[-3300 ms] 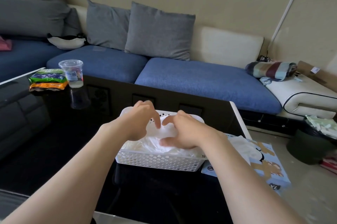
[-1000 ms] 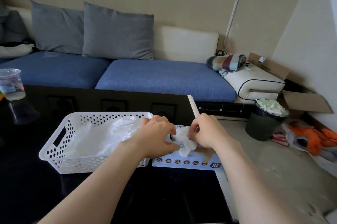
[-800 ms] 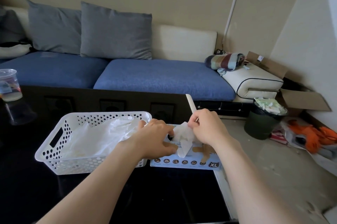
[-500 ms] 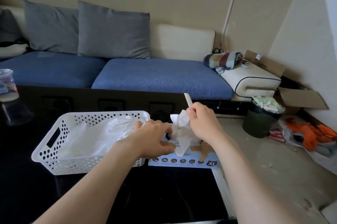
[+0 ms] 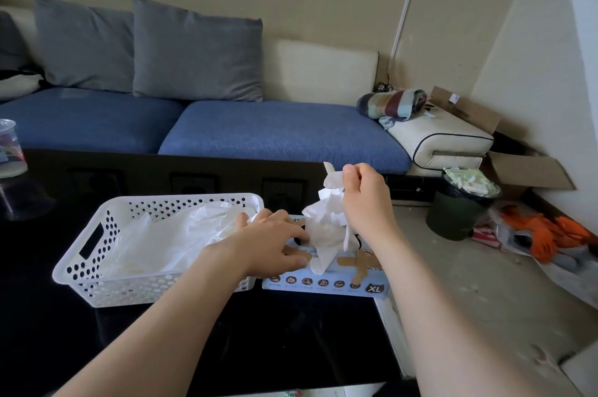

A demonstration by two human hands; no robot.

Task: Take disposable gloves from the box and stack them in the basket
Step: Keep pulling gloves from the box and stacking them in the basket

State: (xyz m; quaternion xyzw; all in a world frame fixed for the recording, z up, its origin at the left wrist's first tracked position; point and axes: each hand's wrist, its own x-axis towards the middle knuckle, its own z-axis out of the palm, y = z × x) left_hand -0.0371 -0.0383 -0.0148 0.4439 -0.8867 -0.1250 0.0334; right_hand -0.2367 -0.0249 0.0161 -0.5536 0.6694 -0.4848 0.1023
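A light blue glove box [image 5: 336, 283] marked XL lies flat on the black table's right corner. My right hand [image 5: 364, 199] pinches a crumpled white glove [image 5: 323, 222] and holds it above the box, its lower end still hanging at the opening. My left hand [image 5: 275, 241] rests flat on the box's left part, fingers spread, pressing it down. Left of the box stands a white perforated basket [image 5: 97, 254] with a pile of translucent gloves [image 5: 181, 235] inside.
A clear plastic cup [image 5: 9, 150] stands at the table's far left edge. A blue sofa with grey cushions [image 5: 197, 53] runs behind the table. On the floor to the right are a dark bin [image 5: 459, 205], cardboard boxes and orange clutter.
Both hands left the basket and went to the box. In the last second my right hand has risen, drawing a glove up out of the box while my left hand stays on it.
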